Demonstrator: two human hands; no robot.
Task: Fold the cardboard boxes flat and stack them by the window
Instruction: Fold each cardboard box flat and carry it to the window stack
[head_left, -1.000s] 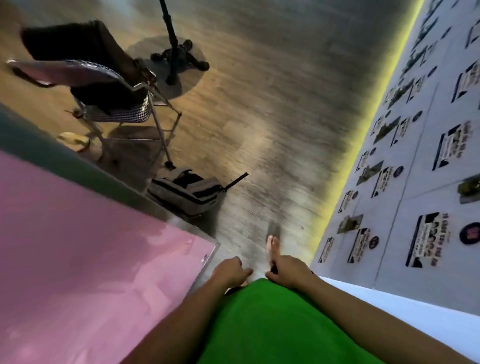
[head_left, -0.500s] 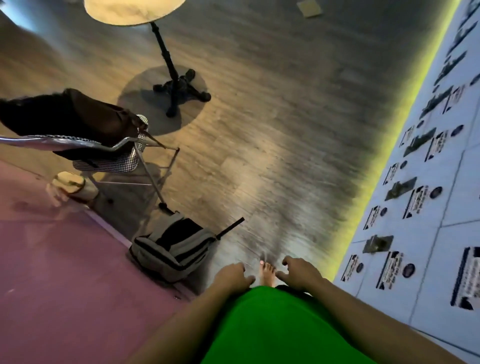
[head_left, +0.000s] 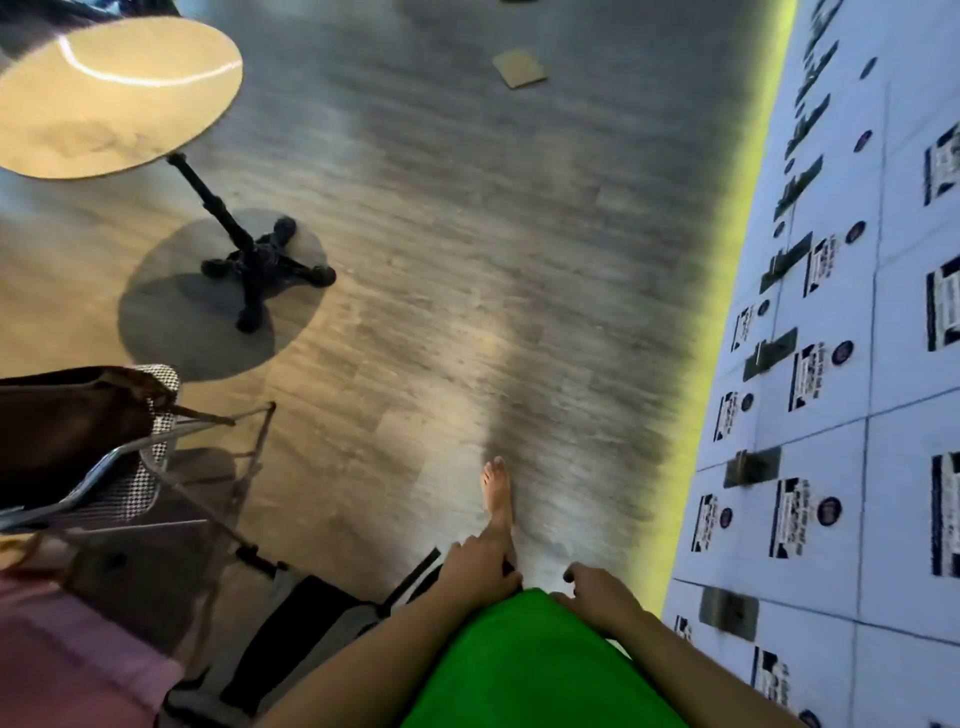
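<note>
While both hands, left (head_left: 480, 569) and right (head_left: 597, 590), hang loosely curled and empty, I judge this the walk toward the flat cardboard piece (head_left: 519, 67) on the floor (head_left: 467, 260), to be picked up next.

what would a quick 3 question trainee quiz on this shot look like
1. True or false: the left hand holds a cardboard piece.
2. Where does the flat cardboard piece lie? A) on the round table B) on the floor far ahead C) on the chair
3. What stands along the person's right side?

Key: 1 false, both the left and right hand are at the green garment. 2 B. 3 a wall of labelled locker doors.
</note>
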